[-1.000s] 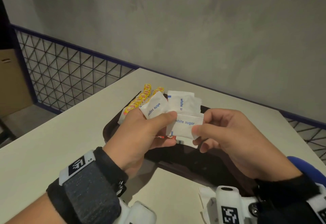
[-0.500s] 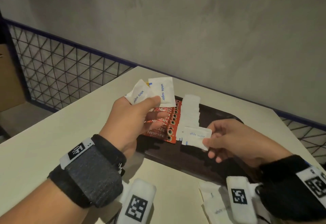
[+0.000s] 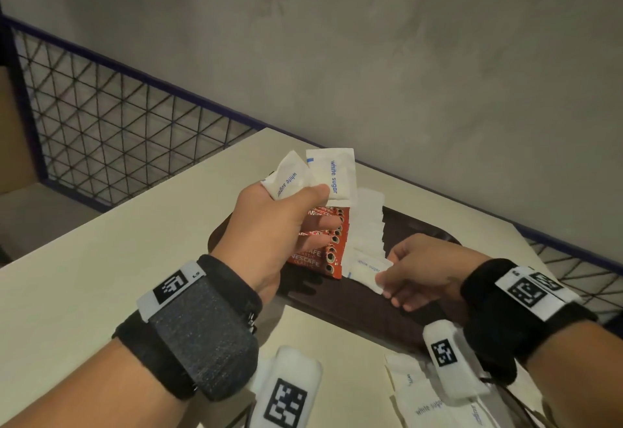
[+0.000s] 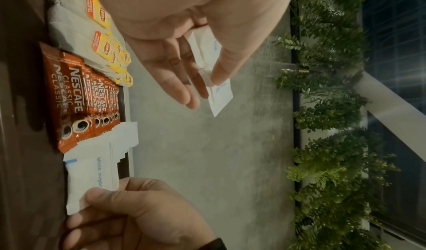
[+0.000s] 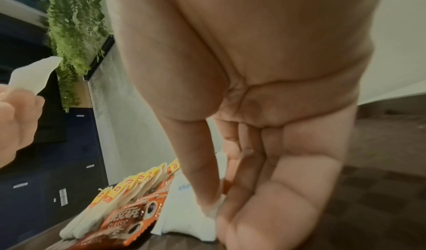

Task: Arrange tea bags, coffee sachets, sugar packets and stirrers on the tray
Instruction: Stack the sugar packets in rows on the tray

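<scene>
While our right hand point(image 3: 421, 269) pinched one sugar packet point(image 3: 369, 269) down onto the tray point(image 3: 337, 302) beside the coffee sachets point(image 3: 320, 252), probably to extend the white row, our left hand point(image 3: 269, 228) pinched spare packets point(image 3: 313, 174) above as ready stock.

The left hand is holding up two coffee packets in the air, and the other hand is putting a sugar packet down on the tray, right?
Almost. The left hand is holding up two white sugar packets, not coffee; the head view shows "white sugar" printed on them. The red coffee sachets lie on the tray. The right hand is indeed setting a sugar packet on the tray.
</scene>
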A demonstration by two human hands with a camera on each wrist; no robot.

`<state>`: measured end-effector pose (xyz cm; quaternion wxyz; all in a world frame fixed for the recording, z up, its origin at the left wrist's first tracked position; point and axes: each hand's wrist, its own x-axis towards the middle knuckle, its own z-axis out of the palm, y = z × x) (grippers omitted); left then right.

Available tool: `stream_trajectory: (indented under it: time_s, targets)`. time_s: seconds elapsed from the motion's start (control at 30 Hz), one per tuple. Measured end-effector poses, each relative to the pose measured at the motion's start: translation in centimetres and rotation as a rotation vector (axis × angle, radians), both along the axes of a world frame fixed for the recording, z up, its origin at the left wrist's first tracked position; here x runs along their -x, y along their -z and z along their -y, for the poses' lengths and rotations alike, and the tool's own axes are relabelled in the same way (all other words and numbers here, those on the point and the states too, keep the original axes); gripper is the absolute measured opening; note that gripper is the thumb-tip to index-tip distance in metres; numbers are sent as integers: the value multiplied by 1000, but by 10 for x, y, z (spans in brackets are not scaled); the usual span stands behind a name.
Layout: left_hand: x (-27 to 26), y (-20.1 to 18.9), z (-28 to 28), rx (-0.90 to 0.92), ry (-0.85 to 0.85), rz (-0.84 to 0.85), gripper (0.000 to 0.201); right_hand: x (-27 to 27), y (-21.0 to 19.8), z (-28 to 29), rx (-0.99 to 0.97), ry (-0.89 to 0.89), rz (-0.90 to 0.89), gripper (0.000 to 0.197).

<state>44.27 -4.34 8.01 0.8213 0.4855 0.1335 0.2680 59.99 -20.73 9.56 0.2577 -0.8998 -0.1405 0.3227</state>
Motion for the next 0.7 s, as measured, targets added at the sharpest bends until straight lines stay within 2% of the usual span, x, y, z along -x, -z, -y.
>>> stream_trajectory:
  time_s: [0.1,0.27,0.5,0.6,0.7]
  targets:
    - [-1,1,1,-5,1,-9,30,1,0,-5,38,-2,21,15]
    - [-3,3,2,-15,18,-31,34,0,-1,-8,60,43,45,25]
    - [-3,5,4,-39,40,-45,30,5,-10,-4,54,42,96,29]
    - [-2,5,6,-60,71,-58,33,18,-37,5,-117,53,193,30]
    - [1,5,11,-84,127,-54,33,46,-64,20,-487,63,119,38]
